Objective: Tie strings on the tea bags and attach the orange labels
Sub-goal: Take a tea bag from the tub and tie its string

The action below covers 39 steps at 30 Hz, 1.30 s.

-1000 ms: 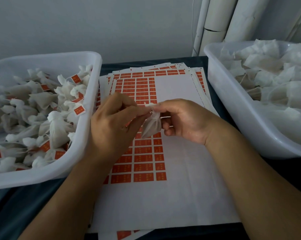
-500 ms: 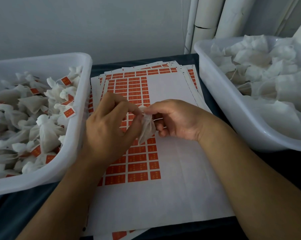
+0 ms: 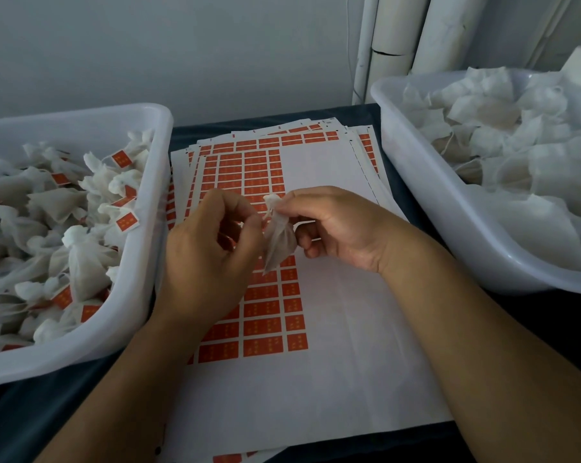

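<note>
One tea bag (image 3: 279, 243) hangs between both hands, above the sheet of orange labels (image 3: 265, 325). The right hand (image 3: 336, 228) pinches its gathered neck. The left hand (image 3: 209, 259) has curled fingers right beside the neck; it may be pinching the string, but I cannot tell. This looks like the tying step. Next, the knot needs a snug pull, then a label peeled from the sheet.

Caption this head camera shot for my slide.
Both hands, left hand and right hand, pinch a tea bag above the orange label sheets.
</note>
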Motion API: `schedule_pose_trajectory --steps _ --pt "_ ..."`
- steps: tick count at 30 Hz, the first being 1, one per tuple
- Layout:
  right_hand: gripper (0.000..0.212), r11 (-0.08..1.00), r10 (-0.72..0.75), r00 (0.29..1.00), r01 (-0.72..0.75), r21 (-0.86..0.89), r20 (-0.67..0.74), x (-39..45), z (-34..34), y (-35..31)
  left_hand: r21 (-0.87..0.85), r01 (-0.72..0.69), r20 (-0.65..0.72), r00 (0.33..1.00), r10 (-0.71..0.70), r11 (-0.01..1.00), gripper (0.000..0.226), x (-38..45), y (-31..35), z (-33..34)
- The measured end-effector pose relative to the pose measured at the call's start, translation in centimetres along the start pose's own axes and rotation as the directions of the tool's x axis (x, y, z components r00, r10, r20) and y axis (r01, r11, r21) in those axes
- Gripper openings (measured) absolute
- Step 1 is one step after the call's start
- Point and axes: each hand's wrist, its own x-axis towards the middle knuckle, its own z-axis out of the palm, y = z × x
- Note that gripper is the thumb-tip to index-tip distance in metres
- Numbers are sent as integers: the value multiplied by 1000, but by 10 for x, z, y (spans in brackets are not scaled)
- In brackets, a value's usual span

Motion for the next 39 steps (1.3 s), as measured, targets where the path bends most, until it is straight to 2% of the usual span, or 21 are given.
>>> schedule_pose_trajectory --steps 7,10,12,14,16,18,28,36,39 --pt "30 998 -12 999 9 -60 -42 1 0 0 -123 197 -87 974 -208 973 10 3 -2 3" --pt "33 996 -20 999 16 -88 -46 1 1 1 -109 327 60 945 -322 939 33 4 0 6" --pt "38 994 -29 998 24 -104 -50 1 1 2 -50 342 167 929 -329 939 49 3 2 9" --pt "41 991 -39 998 32 -127 -55 1 1 2 -72 345 192 926 -326 936 44 0 3 11" --pt "42 991 -45 998 38 -129 -54 1 1 2 -89 343 160 931 -327 935 27 0 2 13" --pt "42 991 -50 997 42 -125 -59 1 1 1 -101 350 128 933 -337 931 20 0 1 14" --pt "31 979 -148 983 130 -159 -106 1 6 1 -234 379 9 922 -388 896 27 2 1 14" --pt "16 924 -288 958 276 -265 -7 2 13 3 -340 393 24 912 -410 854 27 3 5 10" --pt "27 871 -373 927 337 -357 -34 2 16 6 -379 390 35 912 -408 839 26 3 6 9"
